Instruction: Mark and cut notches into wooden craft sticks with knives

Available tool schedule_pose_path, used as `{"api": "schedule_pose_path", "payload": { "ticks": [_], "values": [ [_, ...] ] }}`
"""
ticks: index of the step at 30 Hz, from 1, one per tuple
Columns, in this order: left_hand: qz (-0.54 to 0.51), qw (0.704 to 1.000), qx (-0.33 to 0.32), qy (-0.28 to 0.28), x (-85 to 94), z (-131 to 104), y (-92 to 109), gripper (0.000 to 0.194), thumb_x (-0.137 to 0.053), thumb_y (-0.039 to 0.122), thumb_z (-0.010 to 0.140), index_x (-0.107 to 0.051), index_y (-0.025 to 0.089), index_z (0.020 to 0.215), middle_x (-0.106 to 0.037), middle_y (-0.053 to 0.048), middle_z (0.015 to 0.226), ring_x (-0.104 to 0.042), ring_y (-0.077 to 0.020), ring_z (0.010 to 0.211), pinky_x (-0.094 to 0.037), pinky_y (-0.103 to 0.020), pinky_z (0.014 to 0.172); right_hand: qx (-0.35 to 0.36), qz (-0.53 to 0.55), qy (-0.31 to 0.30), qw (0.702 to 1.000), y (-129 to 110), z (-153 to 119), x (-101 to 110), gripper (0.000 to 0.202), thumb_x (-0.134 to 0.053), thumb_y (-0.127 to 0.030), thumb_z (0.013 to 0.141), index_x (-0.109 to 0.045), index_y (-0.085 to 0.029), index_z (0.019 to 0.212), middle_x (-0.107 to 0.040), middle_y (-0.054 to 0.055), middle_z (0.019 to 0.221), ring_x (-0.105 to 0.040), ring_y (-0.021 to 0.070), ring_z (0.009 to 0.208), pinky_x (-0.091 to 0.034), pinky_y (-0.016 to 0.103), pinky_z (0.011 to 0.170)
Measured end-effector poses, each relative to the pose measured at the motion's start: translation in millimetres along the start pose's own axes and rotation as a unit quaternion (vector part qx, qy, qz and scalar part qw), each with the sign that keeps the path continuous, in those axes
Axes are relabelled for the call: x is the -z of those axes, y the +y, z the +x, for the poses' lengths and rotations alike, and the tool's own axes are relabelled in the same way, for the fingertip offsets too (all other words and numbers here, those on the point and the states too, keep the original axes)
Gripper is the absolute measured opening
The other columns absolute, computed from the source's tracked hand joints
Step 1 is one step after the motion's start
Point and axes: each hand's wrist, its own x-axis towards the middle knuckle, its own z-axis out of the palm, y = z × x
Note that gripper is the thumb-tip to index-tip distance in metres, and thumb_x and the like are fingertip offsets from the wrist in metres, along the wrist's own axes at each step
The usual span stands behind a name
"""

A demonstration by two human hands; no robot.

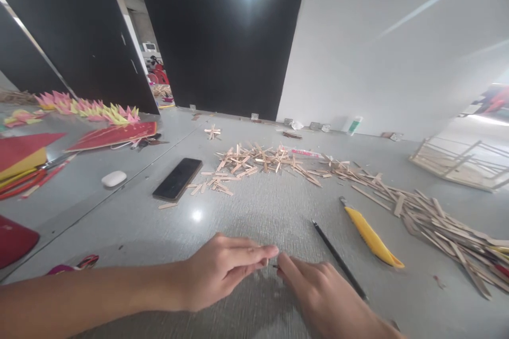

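My left hand (226, 270) and my right hand (314, 288) meet low in the middle of the head view, just above the grey table (254, 217). Both hands are closed, with the fingertips pinched close together. A tiny dark tip (274, 266) shows at the fingers of my right hand; the rest of it is hidden. What my left fingers pinch is too small to make out. Right of my right hand lies a dark pencil-like stick (338, 257), and beyond it a yellow utility knife (371, 235).
Short wooden stick pieces (258, 159) lie heaped ahead, longer sticks (437, 228) to the right. A phone (177, 178) and white earbud case (114, 178) lie left. Folded paper pieces (91, 108), a glue stick (354, 125) and a stick frame (461, 161) stand farther back, near upright panels (226, 47).
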Motion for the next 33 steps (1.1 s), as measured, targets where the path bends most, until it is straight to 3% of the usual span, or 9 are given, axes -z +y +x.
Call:
{"api": "schedule_pose_path", "payload": {
  "ticks": [6, 10, 13, 17, 20, 27, 30, 33],
  "values": [
    [0.000, 0.999, 0.026, -0.022, 0.8, 1.3, -1.8, 0.037, -0.054, 0.014, 0.106, -0.062, 0.010, 0.141, -0.078, -0.013, 0.107, -0.075, -0.0203, 0.092, -0.062, -0.030, 0.083, -0.004, 0.009, -0.018, 1.000, 0.3, 1.4, 3.3, 0.030, -0.037, 0.003, 0.086, -0.053, -0.018, 0.100, -0.062, 0.000, 0.071, -0.048, 0.0140, 0.044, -0.028, 0.031, 0.045],
    [0.008, 0.999, 0.031, -0.025, -0.7, 1.2, -5.4, 0.037, -0.053, 0.013, 0.106, -0.062, 0.012, 0.142, -0.078, -0.012, 0.110, -0.075, -0.0190, 0.094, -0.061, -0.029, 0.085, -0.015, 0.010, -0.036, 0.999, -2.2, 5.6, 7.5, 0.047, -0.038, 0.004, 0.085, -0.051, -0.017, 0.124, -0.067, 0.002, 0.080, -0.061, 0.0180, 0.053, -0.035, 0.030, 0.048],
    [0.013, 0.999, 0.035, -0.015, -3.0, 0.4, -8.8, 0.038, -0.056, 0.012, 0.104, -0.062, 0.016, 0.142, -0.079, -0.010, 0.112, -0.076, -0.0176, 0.094, -0.062, -0.028, 0.088, -0.014, 0.001, -0.037, 0.999, -2.2, 8.8, 7.4, 0.049, -0.037, 0.004, 0.086, -0.049, -0.018, 0.128, -0.069, 0.005, 0.089, -0.068, 0.0234, 0.064, -0.041, 0.033, 0.050],
    [0.024, 0.999, 0.048, -0.005, -4.8, -2.6, -11.5, 0.044, -0.055, 0.011, 0.103, -0.057, 0.018, 0.146, -0.079, -0.008, 0.108, -0.076, -0.0165, 0.086, -0.062, -0.028, 0.083, -0.013, 0.058, 0.034, 0.998, -0.5, 6.0, -0.5, 0.037, -0.033, -0.008, 0.104, -0.039, -0.015, 0.140, -0.073, 0.009, 0.100, -0.073, 0.0232, 0.074, -0.051, 0.032, 0.055],
    [0.032, 0.998, 0.052, -0.012, -4.1, -3.6, -10.6, 0.040, -0.053, 0.012, 0.104, -0.059, 0.015, 0.143, -0.078, -0.009, 0.105, -0.075, -0.0177, 0.084, -0.060, -0.028, 0.078, -0.028, 0.076, 0.102, 0.992, 0.5, 1.0, -4.2, 0.038, -0.033, -0.022, 0.112, -0.030, -0.016, 0.149, -0.077, 0.007, 0.095, -0.074, 0.0201, 0.067, -0.051, 0.029, 0.053],
    [0.042, 0.995, 0.074, -0.043, -0.5, 2.3, -4.9, 0.024, -0.050, 0.007, 0.101, -0.070, 0.014, 0.112, -0.073, -0.004, 0.086, -0.068, -0.0156, 0.072, -0.052, -0.024, 0.066, 0.072, 0.044, 0.049, 0.995, 1.1, 0.8, 9.7, 0.073, -0.024, -0.005, 0.097, -0.004, -0.016, 0.166, -0.062, 0.002, 0.078, -0.057, 0.0177, 0.054, -0.048, 0.027, 0.047],
    [0.048, 0.995, 0.081, -0.043, -0.4, 2.6, -3.7, 0.024, -0.050, 0.008, 0.100, -0.069, 0.015, 0.115, -0.075, -0.004, 0.089, -0.067, -0.0144, 0.070, -0.051, -0.024, 0.066, 0.051, 0.051, 0.041, 0.997, 0.2, 2.4, 13.7, 0.076, -0.025, -0.005, 0.097, -0.001, -0.017, 0.168, -0.059, 0.000, 0.076, -0.053, 0.0172, 0.051, -0.045, 0.027, 0.044],
    [0.063, 0.993, 0.093, -0.047, 0.8, 1.6, -4.4, 0.033, -0.052, 0.015, 0.101, -0.061, 0.015, 0.133, -0.078, -0.003, 0.091, -0.061, -0.0108, 0.054, -0.050, -0.023, 0.060, 0.045, 0.082, 0.056, 0.994, 1.1, 1.7, 18.7, 0.078, -0.028, -0.005, 0.096, -0.003, -0.021, 0.168, -0.059, 0.000, 0.077, -0.056, 0.0165, 0.054, -0.048, 0.026, 0.046]
  ]
}}
